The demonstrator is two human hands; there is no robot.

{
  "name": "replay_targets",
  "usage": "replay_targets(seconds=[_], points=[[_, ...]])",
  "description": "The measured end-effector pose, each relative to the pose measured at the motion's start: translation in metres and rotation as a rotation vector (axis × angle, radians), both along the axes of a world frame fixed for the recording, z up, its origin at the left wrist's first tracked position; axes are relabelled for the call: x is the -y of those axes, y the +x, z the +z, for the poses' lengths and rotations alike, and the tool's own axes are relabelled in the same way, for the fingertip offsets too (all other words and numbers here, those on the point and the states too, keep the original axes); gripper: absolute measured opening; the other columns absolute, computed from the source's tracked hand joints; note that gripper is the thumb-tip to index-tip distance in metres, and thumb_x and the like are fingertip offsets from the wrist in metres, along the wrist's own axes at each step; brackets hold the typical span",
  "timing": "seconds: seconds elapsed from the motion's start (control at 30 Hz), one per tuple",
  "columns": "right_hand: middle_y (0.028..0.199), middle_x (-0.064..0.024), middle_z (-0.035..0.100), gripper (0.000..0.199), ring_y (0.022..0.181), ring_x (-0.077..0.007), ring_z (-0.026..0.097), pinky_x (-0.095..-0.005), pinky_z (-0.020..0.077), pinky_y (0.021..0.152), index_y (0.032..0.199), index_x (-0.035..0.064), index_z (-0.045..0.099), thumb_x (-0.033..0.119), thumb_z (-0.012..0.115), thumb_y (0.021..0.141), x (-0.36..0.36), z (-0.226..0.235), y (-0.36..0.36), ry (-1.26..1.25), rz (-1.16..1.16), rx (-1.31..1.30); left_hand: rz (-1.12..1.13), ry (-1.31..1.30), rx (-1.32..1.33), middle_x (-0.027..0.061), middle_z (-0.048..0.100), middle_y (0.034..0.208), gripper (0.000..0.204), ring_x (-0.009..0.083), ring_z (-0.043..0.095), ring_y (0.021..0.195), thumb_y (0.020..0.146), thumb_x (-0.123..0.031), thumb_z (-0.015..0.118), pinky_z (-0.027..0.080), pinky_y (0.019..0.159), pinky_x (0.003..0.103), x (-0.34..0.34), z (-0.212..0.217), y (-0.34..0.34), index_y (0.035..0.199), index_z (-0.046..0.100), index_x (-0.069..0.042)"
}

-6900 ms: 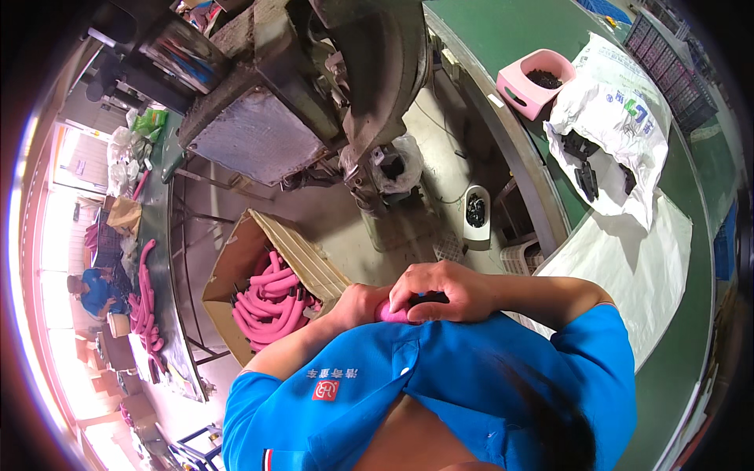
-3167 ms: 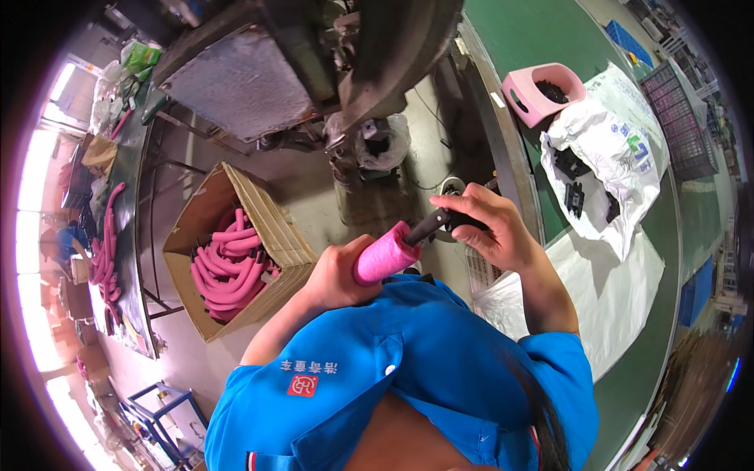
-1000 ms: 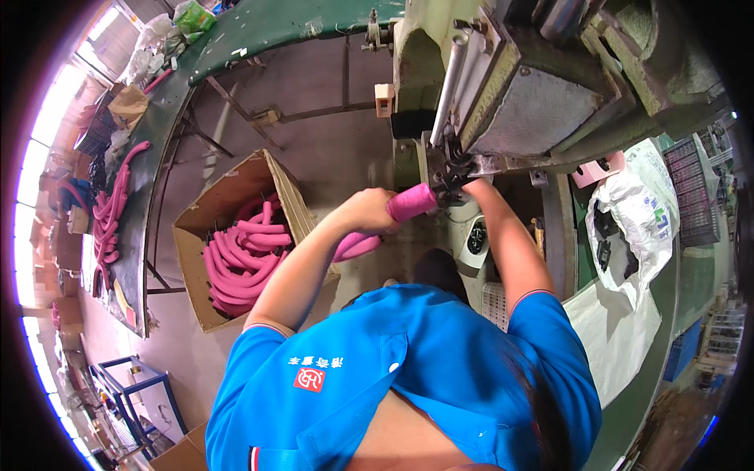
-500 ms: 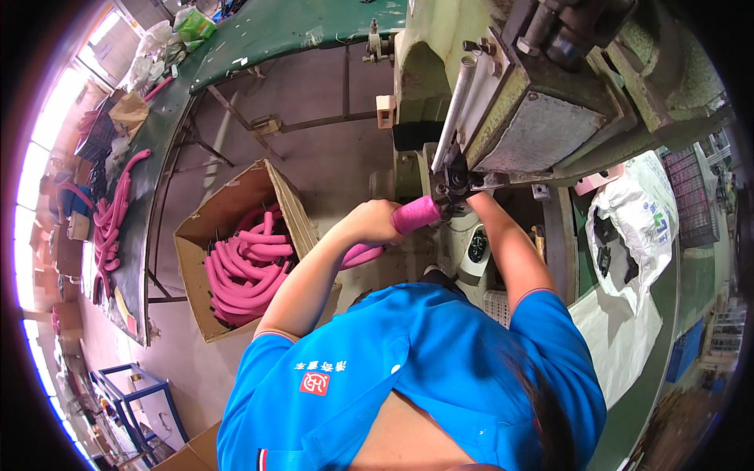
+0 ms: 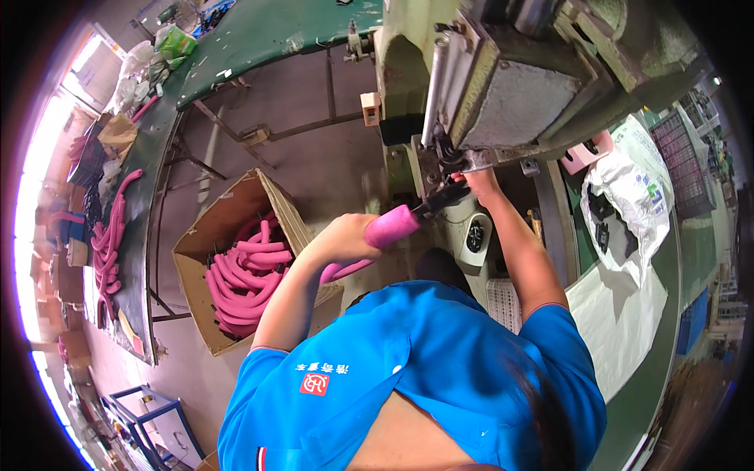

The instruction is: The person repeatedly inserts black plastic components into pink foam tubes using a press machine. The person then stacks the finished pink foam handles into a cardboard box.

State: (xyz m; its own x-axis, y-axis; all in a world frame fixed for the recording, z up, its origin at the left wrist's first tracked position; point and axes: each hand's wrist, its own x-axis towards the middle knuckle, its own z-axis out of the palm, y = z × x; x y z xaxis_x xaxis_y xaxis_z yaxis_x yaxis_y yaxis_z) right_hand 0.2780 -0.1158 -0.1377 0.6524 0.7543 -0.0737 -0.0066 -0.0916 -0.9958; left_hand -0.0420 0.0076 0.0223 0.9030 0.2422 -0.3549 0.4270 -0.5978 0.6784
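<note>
My left hand [image 5: 348,239] is closed round a pink foam-covered tube [image 5: 393,226], whose bent lower length [image 5: 345,269] shows below the wrist. A black end piece [image 5: 440,201] sticks out of the tube's upper end, towards the machine. At the far end of that piece is my right hand [image 5: 481,187], its fingers bent in against it and partly hidden under the press machine's head [image 5: 522,102]. A metal rod [image 5: 433,94] slopes down along the side of the head, just above the black piece.
To the left, an open cardboard box [image 5: 196,263] holds many pink tubes [image 5: 243,286]. More tubes [image 5: 111,235] lie on the green bench beyond. On the right, a white sack [image 5: 640,200] of black parts rests by a pink container [image 5: 585,153]. A white pedal unit [image 5: 475,239] stands below the machine.
My left hand has drawn the pink tube nearer and to the left, away from the machine. The black end piece now shows clearly, and my right hand's fingers have come partly into sight.
</note>
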Motion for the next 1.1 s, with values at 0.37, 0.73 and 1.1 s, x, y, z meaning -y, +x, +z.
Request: replay_targets(seconds=[0.37, 0.73, 1.1], points=[[0.101, -0.0109, 0.067, 0.016, 0.093, -0.0185, 0.065, -0.0297, 0.0523, 0.086, 0.104, -0.0004, 0.063, 0.007, 0.057, 0.09, 0.045, 0.049, -0.015, 0.236, 0.158, -0.478, 0.306, -0.263, -0.053, 0.0099, 0.061, 0.07, 0.031, 0.0176, 0.062, 0.064, 0.062, -0.013, 0.066, 0.05, 0.063, 0.032, 0.034, -0.023, -0.06, 0.088, 0.057, 0.0], [0.109, -0.0211, 0.061, 0.02, 0.1, -0.0302, 0.063, -0.0346, 0.0535, 0.09, 0.103, -0.0074, 0.055, 0.005, 0.046, 0.09, 0.039, 0.046, -0.006, 0.315, 0.141, -0.78, 0.339, -0.243, -0.081, 0.0145, 0.065, 0.08, 0.036, 0.0296, 0.063, 0.076, 0.06, -0.014, 0.066, 0.049, 0.075, 0.037, 0.072, -0.017, -0.049, 0.094, 0.06, -0.004], [0.099, -0.0141, 0.065, 0.015, 0.094, -0.0257, 0.064, -0.0354, 0.0547, 0.09, 0.101, -0.0028, 0.059, -0.005, 0.058, 0.085, 0.02, 0.029, 0.007, 0.216, 0.089, -0.643, 0.4, -0.135, -0.152, 0.0169, 0.066, 0.086, 0.043, 0.0329, 0.064, 0.083, 0.06, -0.018, 0.071, 0.049, 0.078, 0.039, 0.102, -0.001, -0.049, 0.1, 0.062, -0.005]])
